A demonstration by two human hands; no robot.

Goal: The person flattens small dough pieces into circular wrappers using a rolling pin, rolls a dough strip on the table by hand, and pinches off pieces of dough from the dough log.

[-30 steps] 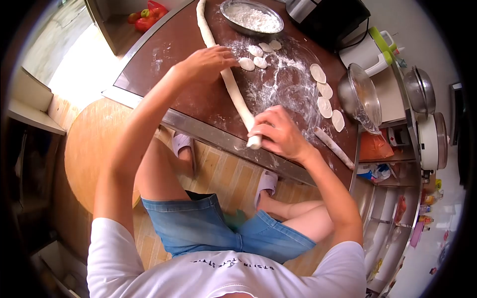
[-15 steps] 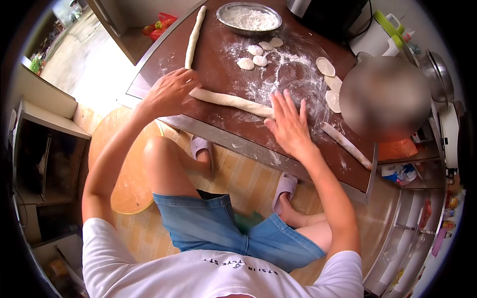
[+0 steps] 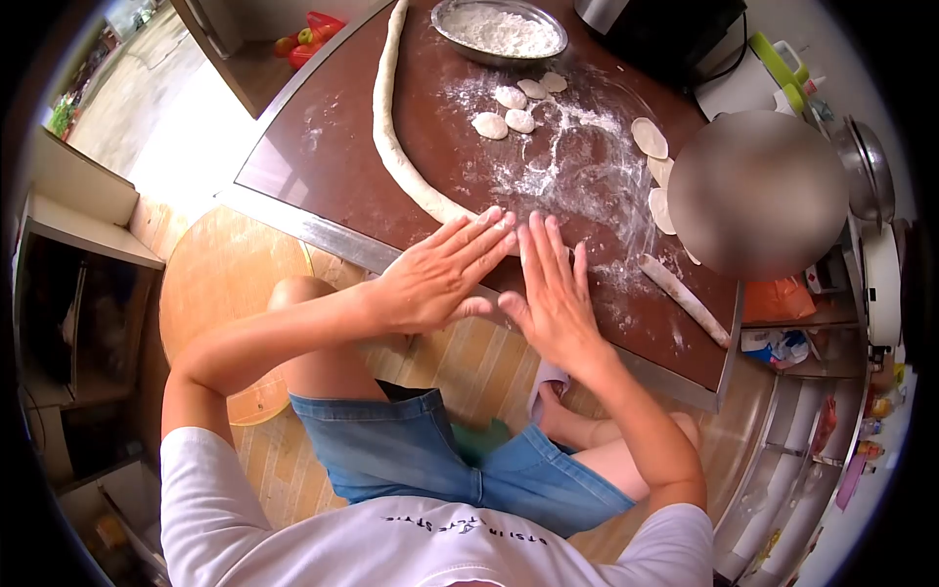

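Note:
A long rope of dough (image 3: 391, 147) curves from the far edge of the brown table (image 3: 303, 166) down toward its near edge. My left hand (image 3: 440, 274) lies flat with fingers stretched over the rope's near end. Right beside it, my right hand (image 3: 553, 289) is also open, its fingers pointing away from me over the end of the dough, which they partly hide. A shorter dough stick (image 3: 685, 300) rests to the right of my right hand. Several small dough rounds (image 3: 490, 125) sit on the floured middle of the table.
A metal bowl of flour (image 3: 440, 27) stands at the back. Flattened wrappers (image 3: 649, 138) lie at the right, beside a blurred round shape (image 3: 758, 196). A black appliance (image 3: 665, 39) is at the back right. A round wooden stool (image 3: 230, 284) stands below the table's left side.
My left hand has moved right and nearer, from the bend of the dough to beside my right hand. The rope now shows a smoother curve. My right hand has shifted slightly.

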